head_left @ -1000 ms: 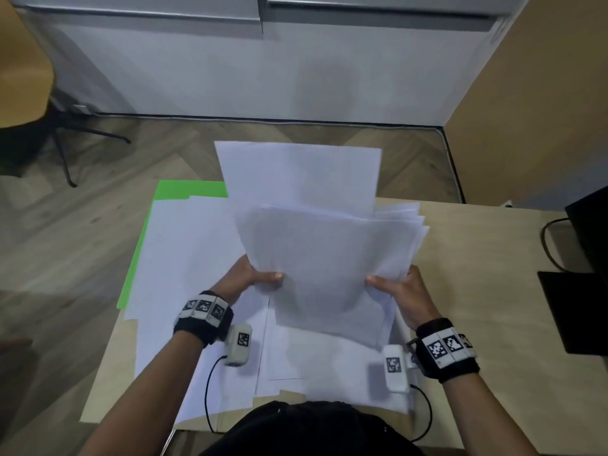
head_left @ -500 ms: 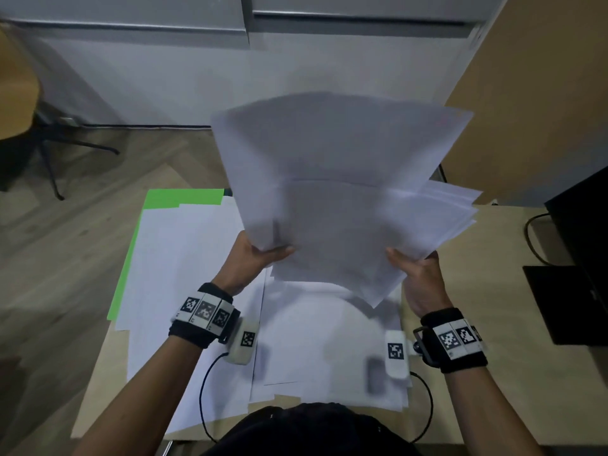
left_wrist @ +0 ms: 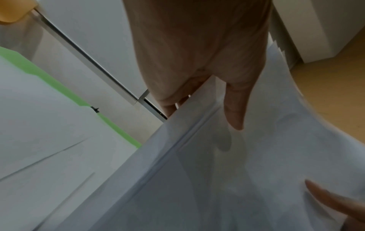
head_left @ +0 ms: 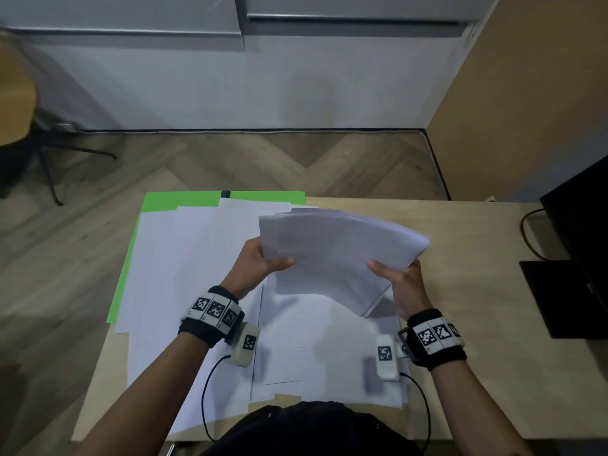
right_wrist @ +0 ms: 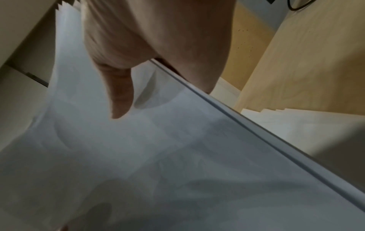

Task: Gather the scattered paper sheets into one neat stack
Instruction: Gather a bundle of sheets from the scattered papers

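A bundle of white paper sheets is held above the table, bowed upward, its edges roughly aligned. My left hand grips its left edge, thumb on top, and my right hand grips its right edge the same way. In the left wrist view the thumb presses the bundle, the fingers hidden under it. The right wrist view shows the bundle with the thumb on top too. More loose white sheets lie spread over the table's left and middle part, under the bundle.
A green sheet lies beneath the loose papers at the far left of the wooden table. A black monitor with its cable stands at the right edge. A chair stands on the floor at left.
The fanned, raised sheets have come down and closed into a tighter, curved bundle. Both hands have stayed on its sides and moved lower, nearer the table.
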Available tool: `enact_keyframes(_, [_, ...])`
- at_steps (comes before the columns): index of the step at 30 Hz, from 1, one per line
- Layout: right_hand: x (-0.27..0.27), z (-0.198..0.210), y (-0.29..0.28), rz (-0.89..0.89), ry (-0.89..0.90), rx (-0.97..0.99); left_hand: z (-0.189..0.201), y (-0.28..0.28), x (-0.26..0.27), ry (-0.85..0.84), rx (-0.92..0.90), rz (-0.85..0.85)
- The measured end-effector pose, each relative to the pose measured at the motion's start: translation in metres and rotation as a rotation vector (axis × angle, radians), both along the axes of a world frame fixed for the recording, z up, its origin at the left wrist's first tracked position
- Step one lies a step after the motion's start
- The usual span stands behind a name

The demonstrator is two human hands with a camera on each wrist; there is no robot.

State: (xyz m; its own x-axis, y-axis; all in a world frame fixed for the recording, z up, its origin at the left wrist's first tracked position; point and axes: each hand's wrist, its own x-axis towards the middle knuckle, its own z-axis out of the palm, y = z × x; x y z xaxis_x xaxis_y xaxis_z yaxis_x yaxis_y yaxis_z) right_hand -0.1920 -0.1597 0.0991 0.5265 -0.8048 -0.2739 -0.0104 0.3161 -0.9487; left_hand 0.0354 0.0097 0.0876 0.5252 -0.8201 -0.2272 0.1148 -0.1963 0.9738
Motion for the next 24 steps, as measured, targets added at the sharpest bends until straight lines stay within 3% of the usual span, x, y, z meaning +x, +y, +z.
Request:
enact_keyframes(4, [0.009, 0.002, 0.004, 0.020, -0.011, -0.001, 0.000, -0.011, -0.011, 0.001, 0.025, -0.061])
enact_keyframes(10, [0.016, 0.005, 0.004, -0.026, -0.054, -0.013, 0.008, -0.018, -0.024, 0.000, 0.015, 0.010])
enact_keyframes(16, [0.002, 0.016, 0.000, -0.012, -0.116, -0.042, 0.034, -0.005, -0.017, -0.166, -0.026, 0.024])
enact_keyframes(20, [0.001, 0.008, 0.009, 0.054, -0.061, -0.016, 0.029, 0.005, -0.023, -0.053, -0.036, -0.036])
enact_keyframes(24, [0.006, 0.003, 0.020, 0.093, 0.006, 0.046, 0.013, 0.010, -0.026, -0.055, 0.078, -0.020])
